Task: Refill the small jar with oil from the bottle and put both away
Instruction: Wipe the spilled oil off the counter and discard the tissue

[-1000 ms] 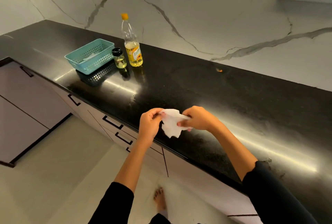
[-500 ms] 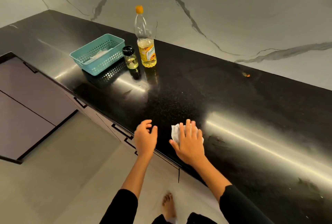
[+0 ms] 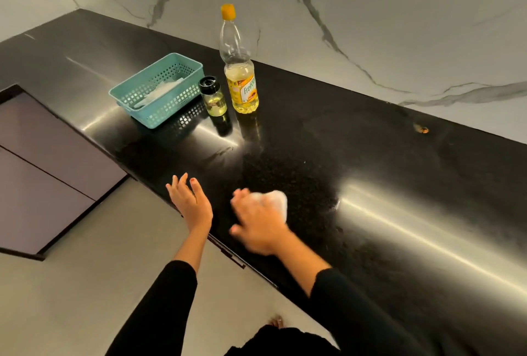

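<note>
A tall clear oil bottle point(image 3: 240, 70) with a yellow cap and yellow label stands upright on the black counter point(image 3: 356, 156), about a third full. Just left of it stands the small glass jar point(image 3: 213, 96) with a black lid on and a little oil inside. My right hand point(image 3: 258, 220), blurred by motion, presses a white tissue point(image 3: 275, 201) flat onto the counter near its front edge. My left hand point(image 3: 189, 201) hovers with fingers spread over the counter's edge, holding nothing. Both hands are well in front of the bottle and jar.
A teal perforated basket point(image 3: 158, 90) with white tissue inside sits left of the jar. A small orange speck point(image 3: 424, 129) lies far right near the marble wall. Drawers with black handles run under the counter edge; a bare foot shows on the floor below.
Both hands held the tissue in the air; the left hand let go and the right pressed it onto the counter and now slides it. The view moved closer to the counter.
</note>
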